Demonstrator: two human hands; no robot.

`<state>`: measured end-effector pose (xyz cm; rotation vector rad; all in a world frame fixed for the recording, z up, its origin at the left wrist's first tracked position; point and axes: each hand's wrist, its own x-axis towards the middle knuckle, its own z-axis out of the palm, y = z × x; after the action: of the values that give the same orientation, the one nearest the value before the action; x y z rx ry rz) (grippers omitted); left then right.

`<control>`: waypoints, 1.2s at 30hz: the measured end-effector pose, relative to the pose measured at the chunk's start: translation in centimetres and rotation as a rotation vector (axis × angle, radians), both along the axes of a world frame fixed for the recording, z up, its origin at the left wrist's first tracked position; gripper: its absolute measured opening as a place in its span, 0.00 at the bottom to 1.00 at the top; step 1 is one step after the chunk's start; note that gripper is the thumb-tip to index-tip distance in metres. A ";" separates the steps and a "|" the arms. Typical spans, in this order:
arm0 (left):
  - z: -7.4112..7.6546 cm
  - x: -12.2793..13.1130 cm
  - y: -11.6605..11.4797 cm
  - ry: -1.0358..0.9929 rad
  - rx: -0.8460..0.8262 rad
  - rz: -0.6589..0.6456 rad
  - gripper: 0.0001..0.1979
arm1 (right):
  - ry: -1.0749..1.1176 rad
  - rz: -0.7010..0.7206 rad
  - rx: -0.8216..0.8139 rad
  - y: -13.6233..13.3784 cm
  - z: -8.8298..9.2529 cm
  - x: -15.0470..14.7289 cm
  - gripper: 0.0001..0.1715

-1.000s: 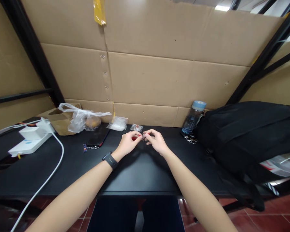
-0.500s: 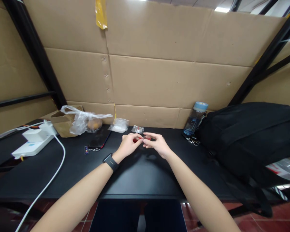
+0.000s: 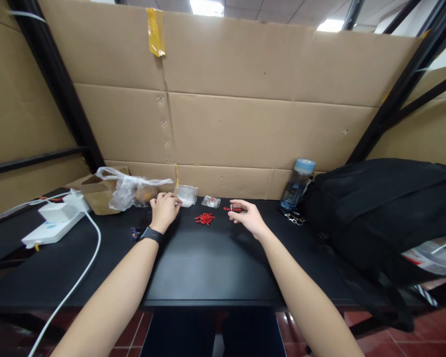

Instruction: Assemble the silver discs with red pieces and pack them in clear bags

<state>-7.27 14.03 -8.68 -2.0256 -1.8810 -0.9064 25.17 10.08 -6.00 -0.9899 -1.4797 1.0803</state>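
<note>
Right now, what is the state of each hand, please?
Left hand: fingers bent beside the clear plastic packet; cannot tell whether it grips anything.
Right hand: closed, pinching a small red cord piece.

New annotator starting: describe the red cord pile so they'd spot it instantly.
On the black desk, look between the left hand and right hand. The red cord pile lies there, nearer the camera than the small clear packet. Unlike the right hand's red loop, it's a loose heap.
</note>
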 end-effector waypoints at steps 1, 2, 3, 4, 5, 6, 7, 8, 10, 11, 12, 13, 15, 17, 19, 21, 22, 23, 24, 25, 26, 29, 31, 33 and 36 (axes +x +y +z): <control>0.0 0.0 0.0 -0.008 0.022 0.014 0.11 | 0.001 -0.012 0.005 0.1 0.0 0.2 0.30; 0.1 0.0 0.0 -0.013 0.040 0.023 0.12 | 0.001 -0.023 0.010 0.2 0.0 0.4 0.30; 0.2 0.1 0.0 -0.012 0.047 0.027 0.12 | 0.003 -0.033 0.012 0.3 -0.1 0.6 0.30; 0.2 0.2 0.0 -0.003 0.036 0.022 0.11 | 0.005 -0.039 0.011 0.4 -0.1 0.7 0.31; 0.2 0.3 -0.1 0.012 0.010 0.012 0.10 | 0.006 -0.042 0.008 0.5 -0.1 0.9 0.31; 0.2 0.3 -0.1 0.029 -0.019 0.004 0.09 | 0.008 -0.042 0.005 0.6 -0.1 1.0 0.32; 0.1 0.3 -0.2 0.041 -0.044 0.002 0.09 | 0.010 -0.041 0.000 0.7 -0.1 1.1 0.32; 0.0 0.3 -0.2 0.049 -0.059 0.006 0.09 | 0.014 -0.042 -0.003 0.7 -0.1 1.2 0.32; -0.1 0.3 -0.2 0.047 -0.052 0.034 0.10 | 0.020 -0.049 -0.008 0.7 0.0 1.3 0.32; -0.1 0.3 -0.1 0.042 -0.037 0.050 0.11 | 0.022 -0.053 -0.007 0.7 0.0 1.4 0.32; 0.0 0.3 -0.2 0.035 -0.020 0.064 0.12 | 0.023 -0.057 -0.004 0.7 0.1 1.4 0.32; 0.1 0.4 -0.2 0.026 0.000 0.076 0.12 | 0.023 -0.059 0.000 0.7 0.1 1.5 0.32; 0.5 0.5 -0.4 -0.002 0.048 0.095 0.11 | 0.019 -0.063 0.010 0.8 0.1 1.6 0.32; 1.2 0.9 -0.9 -0.040 0.112 0.101 0.11 | 0.017 -0.072 0.019 0.9 -0.1 1.8 0.32; 1.9 1.7 -1.6 -0.071 0.173 0.052 0.11 | 0.019 -0.084 0.031 1.1 -0.2 2.1 0.32; 2.5 3.1 -2.5 -0.080 0.194 -0.067 0.10 | 0.008 -0.092 0.060 1.3 -0.2 2.3 0.32; 2.7 4.0 -3.0 -0.075 0.185 -0.149 0.10 | -0.009 -0.097 0.083 1.4 -0.2 2.5 0.32; 2.7 5.1 -3.5 -0.066 0.173 -0.231 0.10 | -0.032 -0.103 0.111 1.5 -0.2 2.6 0.31; 2.7 6.3 -4.1 -0.051 0.158 -0.313 0.10 | -0.058 -0.108 0.139 1.6 -0.2 2.7 0.30; 2.6 7.5 -4.7 -0.025 0.138 -0.405 0.11 | -0.085 -0.111 0.165 1.7 -0.2 2.9 0.29; 2.4 8.7 -5.2 0.014 0.104 -0.502 0.11 | -0.109 -0.110 0.186 1.8 -0.1 3.0 0.29; 1.5 11.8 -6.7 0.126 -0.012 -0.705 0.12 | -0.178 -0.082 0.218 1.8 0.0 3.5 0.28; 1.1 12.8 -7.3 0.191 -0.084 -0.784 0.11 | -0.263 -0.053 0.233 1.6 0.2 3.7 0.28; 0.8 13.0 -7.6 0.231 -0.143 -0.845 0.12 | -0.404 -0.031 0.274 1.3 0.5 4.0 0.26; 0.6 12.5 -7.7 0.250 -0.228 -0.895 0.18 | -0.625 0.007 0.358 0.6 1.1 4.5 0.22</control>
<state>5.27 6.36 -8.05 -3.0105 -0.9353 -0.5467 29.68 10.68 -4.88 -1.1116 -2.0884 0.4857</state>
